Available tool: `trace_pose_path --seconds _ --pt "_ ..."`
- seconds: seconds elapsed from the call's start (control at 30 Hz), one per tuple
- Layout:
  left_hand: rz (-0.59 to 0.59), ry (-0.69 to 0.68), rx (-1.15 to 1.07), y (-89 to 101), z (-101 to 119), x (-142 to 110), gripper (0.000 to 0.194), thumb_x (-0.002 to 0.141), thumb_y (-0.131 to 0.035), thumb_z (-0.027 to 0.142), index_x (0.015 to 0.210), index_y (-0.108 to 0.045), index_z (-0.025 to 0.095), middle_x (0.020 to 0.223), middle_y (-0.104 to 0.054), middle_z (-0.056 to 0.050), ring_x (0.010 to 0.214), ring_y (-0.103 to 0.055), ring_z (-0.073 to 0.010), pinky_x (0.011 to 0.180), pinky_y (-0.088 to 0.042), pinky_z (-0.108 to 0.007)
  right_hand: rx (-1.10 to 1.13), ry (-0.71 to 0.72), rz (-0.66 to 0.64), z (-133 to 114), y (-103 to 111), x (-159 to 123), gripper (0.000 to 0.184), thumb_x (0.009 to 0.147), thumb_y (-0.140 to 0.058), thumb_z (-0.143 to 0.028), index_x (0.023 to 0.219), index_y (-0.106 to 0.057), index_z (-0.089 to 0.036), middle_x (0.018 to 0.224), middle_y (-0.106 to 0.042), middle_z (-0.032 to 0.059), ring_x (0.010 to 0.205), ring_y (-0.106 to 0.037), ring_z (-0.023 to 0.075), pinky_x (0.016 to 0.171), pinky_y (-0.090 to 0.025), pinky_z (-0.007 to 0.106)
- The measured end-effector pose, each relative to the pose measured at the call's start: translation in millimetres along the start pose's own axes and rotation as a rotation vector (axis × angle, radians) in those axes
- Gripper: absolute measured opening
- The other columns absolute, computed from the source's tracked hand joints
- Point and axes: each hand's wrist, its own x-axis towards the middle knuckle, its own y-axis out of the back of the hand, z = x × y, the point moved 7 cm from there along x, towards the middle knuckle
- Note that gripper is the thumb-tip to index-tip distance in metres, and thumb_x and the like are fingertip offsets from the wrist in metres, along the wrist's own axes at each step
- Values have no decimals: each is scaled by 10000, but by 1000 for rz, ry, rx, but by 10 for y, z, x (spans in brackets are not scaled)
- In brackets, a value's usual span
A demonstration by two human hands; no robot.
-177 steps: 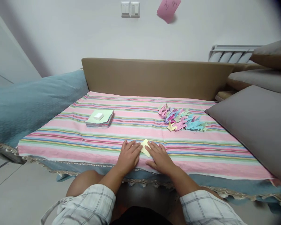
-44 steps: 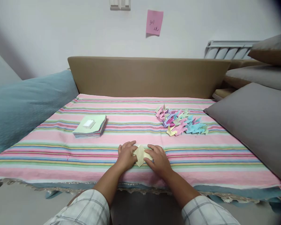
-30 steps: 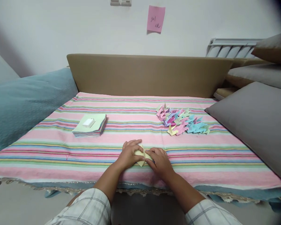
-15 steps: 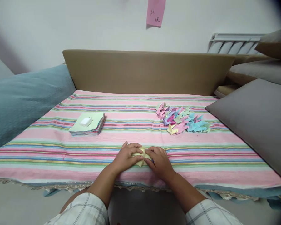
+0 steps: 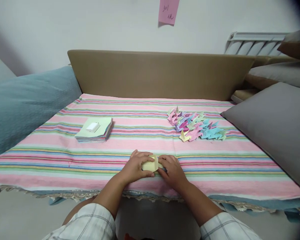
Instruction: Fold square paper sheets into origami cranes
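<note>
Near the front of the striped cloth, both hands are on a small piece of folded yellow paper (image 5: pixel 149 166). My left hand (image 5: pixel 136 167) grips its left part, with the thumb along the near edge and the fingers over the far edge. At the right end, my right hand (image 5: pixel 172 171) pinches the paper between thumb and fingers. A flap stands partly raised between the two hands. The underside of the paper is hidden.
Colourful folded paper cranes (image 5: pixel 195 126) lie in a group at the back right. To the left is a stack of coloured paper (image 5: pixel 103 128) with a white block (image 5: pixel 93 127) on top. A grey cushion (image 5: pixel 272 123) and a blue cushion (image 5: pixel 32 103) flank the striped cloth (image 5: pixel 137 133).
The yellow paper has been opened out between my hands, and its flap now shows raised. My fingertips have moved slightly apart. The view has shifted a little.
</note>
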Motion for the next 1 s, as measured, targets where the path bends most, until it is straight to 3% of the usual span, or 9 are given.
trace_pose_path --seconds 0.17,0.53,0.8,1.0 --pt "21 -4 17 -14 -21 19 420 647 -726 467 1030 -644 313 1222 -602 -24 1149 -519 -214 1101 -122 -474 10 6 70 -18 45 -38 213 834 -531 -263 1014 -632 -209 1027 -577 75 953 -477 218 855 -370 359" --pt "38 12 31 -17 -30 38 306 715 -689 391 1012 -655 325 1188 -632 0 1123 -546 -194 1105 -132 -467 -9 28 -10 -40 -20 -27 168 883 -485 -285 927 -642 -244 953 -627 33 877 -506 181 796 -338 330" --pt "81 4 20 -20 -32 30 170 724 -685 370 882 -680 306 1164 -643 10 1091 -555 -177 1100 -133 -468 16 -27 -6 -21 -26 -5 99 829 -550 -253 863 -640 -232 931 -630 36 879 -513 195 796 -339 336" --pt "35 -2 -17 -19 15 23 88 755 -658 363 823 -700 327 1214 -610 25 1124 -535 -176 1104 -95 -483 53 -16 -34 -17 9 -9 58 794 -594 -222 845 -623 -224 946 -623 8 902 -510 180 805 -334 321"
